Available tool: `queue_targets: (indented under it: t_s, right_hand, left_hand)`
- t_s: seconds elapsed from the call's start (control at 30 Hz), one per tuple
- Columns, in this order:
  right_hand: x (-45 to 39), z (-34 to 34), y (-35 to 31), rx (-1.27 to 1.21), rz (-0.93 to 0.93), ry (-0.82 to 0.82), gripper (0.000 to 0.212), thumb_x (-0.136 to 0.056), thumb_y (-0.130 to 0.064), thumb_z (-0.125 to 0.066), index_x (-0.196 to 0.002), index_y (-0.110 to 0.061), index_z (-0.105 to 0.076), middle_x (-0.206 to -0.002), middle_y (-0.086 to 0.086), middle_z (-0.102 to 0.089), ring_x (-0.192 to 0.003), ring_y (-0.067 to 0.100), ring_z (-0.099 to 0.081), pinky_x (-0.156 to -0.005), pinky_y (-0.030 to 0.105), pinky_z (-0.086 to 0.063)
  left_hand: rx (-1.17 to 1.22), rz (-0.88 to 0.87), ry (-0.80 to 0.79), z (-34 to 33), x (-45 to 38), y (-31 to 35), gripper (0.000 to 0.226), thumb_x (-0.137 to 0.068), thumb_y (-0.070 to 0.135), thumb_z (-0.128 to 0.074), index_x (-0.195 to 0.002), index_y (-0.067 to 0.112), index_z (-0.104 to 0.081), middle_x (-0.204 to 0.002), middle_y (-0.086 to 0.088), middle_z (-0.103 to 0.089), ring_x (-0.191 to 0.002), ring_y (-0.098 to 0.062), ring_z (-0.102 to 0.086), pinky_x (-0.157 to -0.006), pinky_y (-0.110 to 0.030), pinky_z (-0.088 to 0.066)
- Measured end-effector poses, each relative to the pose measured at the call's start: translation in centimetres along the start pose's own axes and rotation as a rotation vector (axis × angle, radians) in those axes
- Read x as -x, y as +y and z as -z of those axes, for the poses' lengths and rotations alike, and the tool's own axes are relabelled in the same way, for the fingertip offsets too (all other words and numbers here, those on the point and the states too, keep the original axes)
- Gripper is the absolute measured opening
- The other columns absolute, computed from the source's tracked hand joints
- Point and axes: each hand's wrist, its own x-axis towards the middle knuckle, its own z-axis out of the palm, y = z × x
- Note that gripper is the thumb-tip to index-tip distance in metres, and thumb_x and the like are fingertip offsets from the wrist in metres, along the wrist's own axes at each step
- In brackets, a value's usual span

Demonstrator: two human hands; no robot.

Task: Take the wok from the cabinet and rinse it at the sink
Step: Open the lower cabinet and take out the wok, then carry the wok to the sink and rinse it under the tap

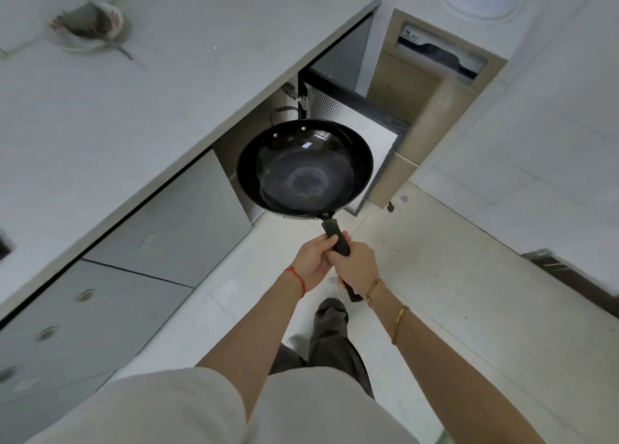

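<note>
A black wok hangs in the air in front of the open cabinet, its bowl facing up and empty. Its long black handle points back toward me. My left hand grips the handle from the left, and my right hand is curled round it just behind. The handle's end sticks out below my right wrist. The cabinet door stands swung open behind the wok. No sink is in view.
A grey countertop runs along the left, with a white bowl of dark food at its far end. Closed grey cabinet doors line the front below it. Pale floor tiles spread to the right. My leg is beneath my arms.
</note>
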Motion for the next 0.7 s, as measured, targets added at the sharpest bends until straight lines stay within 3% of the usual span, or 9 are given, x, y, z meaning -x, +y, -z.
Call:
queue_targets:
  t_s: [0.17,0.4,0.5,0.7]
  right_hand:
    - [4.4,1.6,-0.8,-0.062,-0.014,-0.011,0.019,-0.085,-0.016,-0.061,-0.073,-0.001,-0.063,-0.037,-0.005,-0.050,-0.027,0.006,-0.050,-0.034,0.012,-0.039]
    - [7.8,3.3,-0.4,-0.063,0.042,-0.020,0.020,-0.088,-0.021,-0.061,-0.072,-0.008,-0.063,-0.036,-0.005,-0.050,-0.029,0.005,-0.052,-0.034,0.011,-0.039]
    - [8.9,4.5,0.2,-0.063,0.072,-0.047,0.021,-0.088,-0.023,-0.061,-0.070,-0.012,-0.062,-0.039,-0.005,-0.052,-0.030,0.006,-0.053,-0.033,0.012,-0.040]
    - [10.6,6.6,1.3,-0.027,0.149,-0.131,0.019,-0.088,-0.025,-0.060,-0.074,-0.013,-0.063,-0.047,0.001,-0.057,-0.034,0.009,-0.057,-0.035,0.013,-0.042]
  left_hand:
    - [-0.037,-0.001,-0.016,-1.7,3.9,-0.7,0.039,-0.103,0.009,-0.042,-0.135,-0.011,-0.048,-0.122,-0.016,-0.059,-0.115,-0.026,-0.055,-0.109,-0.040,-0.042]
    - [0.003,-0.057,0.007,-3.2,7.1,-2.4,0.034,-0.102,0.010,-0.046,-0.129,-0.008,-0.055,-0.118,-0.013,-0.064,-0.107,-0.023,-0.062,-0.086,-0.029,-0.054]
    - [0.050,-0.090,0.042,-4.3,8.1,-3.6,0.027,-0.100,0.009,-0.049,-0.122,-0.003,-0.060,-0.114,-0.009,-0.070,-0.105,-0.018,-0.066,-0.086,-0.026,-0.055]
    - [0.111,-0.193,0.090,-6.4,10.2,-6.0,0.035,-0.101,0.008,-0.048,-0.131,-0.008,-0.054,-0.118,-0.012,-0.067,-0.112,-0.022,-0.063,-0.097,-0.032,-0.050]
